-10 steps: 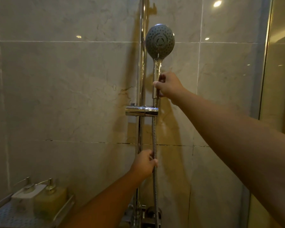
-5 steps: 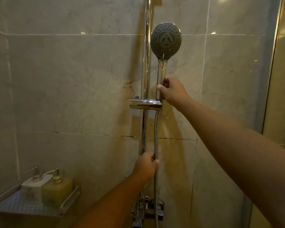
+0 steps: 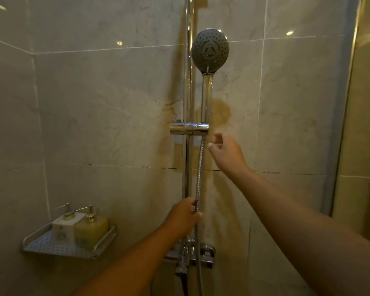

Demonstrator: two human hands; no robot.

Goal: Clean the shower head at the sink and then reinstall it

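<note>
So the shower head (image 3: 210, 50) is sitting in its holder (image 3: 188, 128) on the chrome rail (image 3: 188, 86), handle straight up and down, round face pointing out at the camera. It's up around 12 o'clock in the shot, just right of the rail.

The right hand (image 3: 225, 153) is just below and to the right of the holder, at about 4 o'clock from it. It's loosely curled, fingers half bent with a gap between thumb and fingers, and it has nothing in it. It's close to the hose (image 3: 199, 174) but not touching it as far as I can see.

The left hand (image 3: 183, 216) is lower down, roughly 6 o'clock from the holder, wrapped around the hose with thumb and fingers closed on it. The hose runs straight down from the holder through that grip and on past the tap fitting (image 3: 190, 256) at the bottom (the rail sits right behind the knuckles, so I can't tell whether the hand touches that too).

Off at 8 o'clock there's a perforated metal shelf (image 3: 58, 247) on the wall with two pump bottles side by side and touching, a white one (image 3: 63, 228) on the left and a yellowish one (image 3: 92, 229) on the right. The wall tile (image 3: 107, 107) has a brownish stain behind the handle.
</note>
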